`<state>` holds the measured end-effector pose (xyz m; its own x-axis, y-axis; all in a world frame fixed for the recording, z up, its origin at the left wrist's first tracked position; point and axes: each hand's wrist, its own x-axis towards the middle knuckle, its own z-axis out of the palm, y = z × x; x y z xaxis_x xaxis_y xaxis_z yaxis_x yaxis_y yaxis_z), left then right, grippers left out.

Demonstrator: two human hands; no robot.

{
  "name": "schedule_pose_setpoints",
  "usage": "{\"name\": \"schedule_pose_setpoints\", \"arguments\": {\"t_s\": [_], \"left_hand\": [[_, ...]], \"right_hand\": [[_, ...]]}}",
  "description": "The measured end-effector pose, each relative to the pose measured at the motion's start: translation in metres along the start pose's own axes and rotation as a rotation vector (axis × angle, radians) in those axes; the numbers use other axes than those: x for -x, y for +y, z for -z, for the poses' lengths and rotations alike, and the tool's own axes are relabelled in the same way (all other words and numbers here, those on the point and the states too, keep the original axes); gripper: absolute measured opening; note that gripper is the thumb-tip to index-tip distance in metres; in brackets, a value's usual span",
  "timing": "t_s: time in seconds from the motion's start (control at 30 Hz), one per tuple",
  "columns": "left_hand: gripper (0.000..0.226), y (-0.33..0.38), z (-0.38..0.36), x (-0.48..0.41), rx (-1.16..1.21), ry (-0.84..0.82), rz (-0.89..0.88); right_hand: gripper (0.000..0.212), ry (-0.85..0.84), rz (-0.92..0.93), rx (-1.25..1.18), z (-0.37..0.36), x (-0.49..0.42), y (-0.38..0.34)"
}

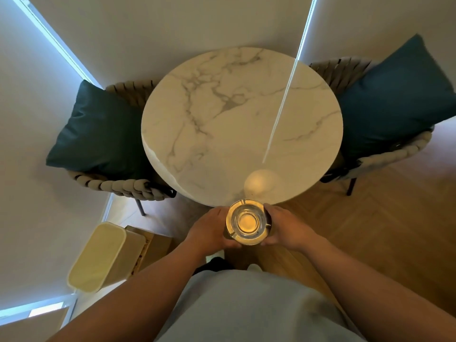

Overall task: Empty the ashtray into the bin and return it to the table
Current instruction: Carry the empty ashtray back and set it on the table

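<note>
A round clear glass ashtray [247, 221] is held level in the air just in front of the near edge of the round marble table [222, 114]. My left hand [209, 230] grips its left side and my right hand [287, 228] grips its right side. The ashtray's bowl looks clean, with only a warm glow in its middle. A cream bin [98, 257] with a closed lid stands on the floor to my lower left, by the wall.
Two woven chairs flank the table, each with a dark teal cushion [98, 129] [399, 99]. A cardboard box [153, 245] sits beside the bin. Wood floor [357, 218] spreads to the right. A curtained wall lies behind the table.
</note>
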<state>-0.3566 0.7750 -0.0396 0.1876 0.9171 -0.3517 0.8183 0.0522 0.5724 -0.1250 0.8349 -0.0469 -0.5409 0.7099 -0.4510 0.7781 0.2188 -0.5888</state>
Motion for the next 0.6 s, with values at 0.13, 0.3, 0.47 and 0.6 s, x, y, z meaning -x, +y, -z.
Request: {"name": "schedule_pose_setpoints", "arguments": {"t_s": [0.13, 0.3, 0.47, 0.6], "left_hand": [[0.089, -0.004, 0.007, -0.016, 0.016, 0.014, 0.007], [0.09, -0.021, 0.023, -0.052, 0.047, -0.006, 0.0], [0.083, -0.041, 0.052, -0.105, 0.083, -0.023, -0.019], [0.091, -0.063, 0.075, -0.138, 0.049, -0.006, -0.043]], "right_hand": [[0.099, 0.012, 0.01, -0.016, 0.007, -0.014, 0.002], [0.094, 0.008, -0.027, 0.011, 0.023, -0.049, 0.001], [0.094, 0.031, -0.067, 0.025, 0.048, -0.099, -0.006], [0.094, 0.056, -0.1, 0.045, 0.065, -0.137, -0.015]]}}
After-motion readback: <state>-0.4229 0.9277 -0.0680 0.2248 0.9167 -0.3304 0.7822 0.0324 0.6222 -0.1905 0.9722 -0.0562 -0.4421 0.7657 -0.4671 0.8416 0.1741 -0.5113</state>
